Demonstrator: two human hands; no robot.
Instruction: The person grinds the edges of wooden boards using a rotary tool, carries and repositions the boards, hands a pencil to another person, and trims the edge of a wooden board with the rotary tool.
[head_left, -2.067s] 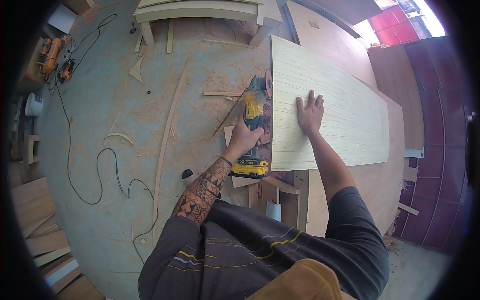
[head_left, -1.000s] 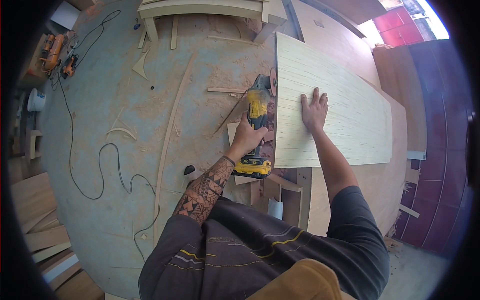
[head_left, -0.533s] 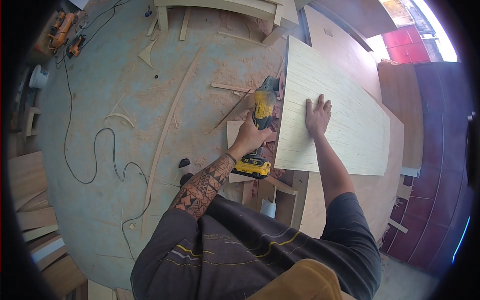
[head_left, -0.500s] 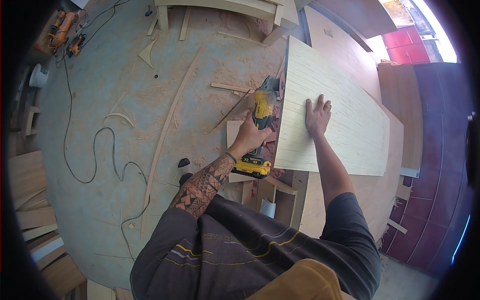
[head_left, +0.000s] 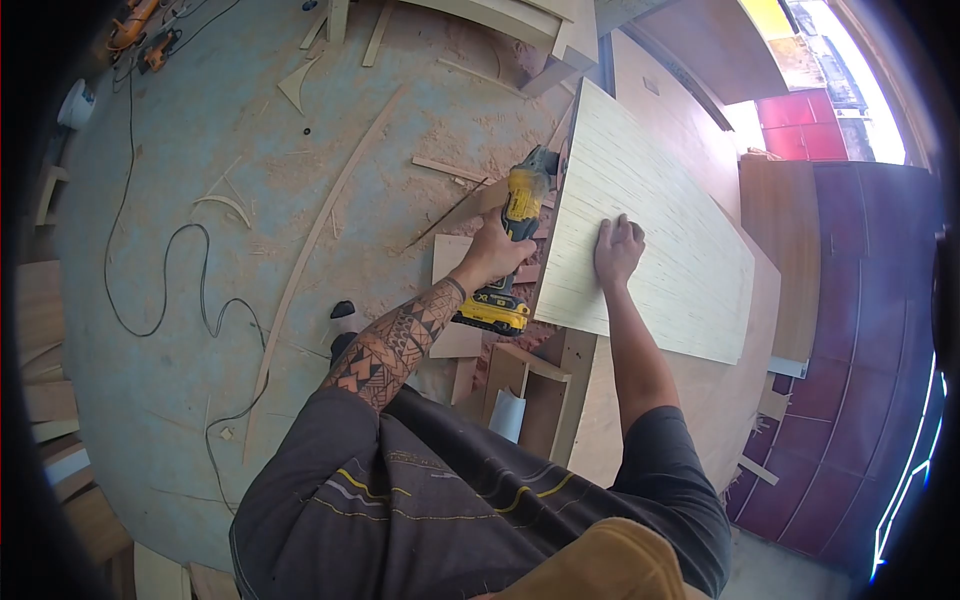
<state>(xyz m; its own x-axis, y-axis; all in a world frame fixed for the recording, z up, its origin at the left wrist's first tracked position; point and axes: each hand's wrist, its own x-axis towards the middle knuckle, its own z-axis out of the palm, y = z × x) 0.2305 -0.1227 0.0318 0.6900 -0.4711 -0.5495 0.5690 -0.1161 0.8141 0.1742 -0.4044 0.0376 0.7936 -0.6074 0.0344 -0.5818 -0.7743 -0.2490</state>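
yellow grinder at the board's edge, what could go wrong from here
The grinder, held only by the left hand, might kick and gouge the pale board. That board could shift: no clamp shows, only the right hand on it. The loose cord on the floor could trip someone stepping back.

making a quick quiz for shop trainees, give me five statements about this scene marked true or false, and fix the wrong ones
1. The left hand grips a yellow-and-black cordless angle grinder. True.
2. The right hand holds a length of cable. False: the right hand rests on the pale wood panel.
3. The grinder's head is at the panel's edge. True.
4. The tattooed forearm is the right one. False: the patterned tattoo is on the left forearm.
5. The floor is swept clean. False: wood scraps and debris litter the floor.
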